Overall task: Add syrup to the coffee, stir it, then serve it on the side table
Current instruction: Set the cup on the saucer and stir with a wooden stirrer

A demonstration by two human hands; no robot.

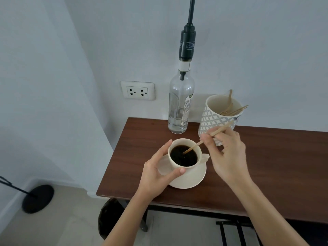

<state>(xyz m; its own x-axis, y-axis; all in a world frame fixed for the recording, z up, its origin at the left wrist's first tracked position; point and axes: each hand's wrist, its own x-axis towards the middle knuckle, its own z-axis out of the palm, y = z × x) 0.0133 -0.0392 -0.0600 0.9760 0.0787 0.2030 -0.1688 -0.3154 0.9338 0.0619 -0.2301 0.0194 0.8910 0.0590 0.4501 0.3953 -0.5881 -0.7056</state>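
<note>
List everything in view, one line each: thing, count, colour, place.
Ceramic coffee cup: one, cream, full of black coffee, on the saucer.
Round saucer: one, cream, table's front left.
Wooden stir stick: one, tan, tip in the coffee.
Glass syrup bottle: one, clear with black pump, table's back edge.
Patterned ceramic holder: one, grey-white, right of the bottle, holding spare wooden sticks.
Wooden table: one, dark brown.
Wall socket: one, white, left of the bottle.
Round stand base: one, black, floor at left.
Left hand: steadies the cup.
Right hand: fingers pinch the stick.
</note>
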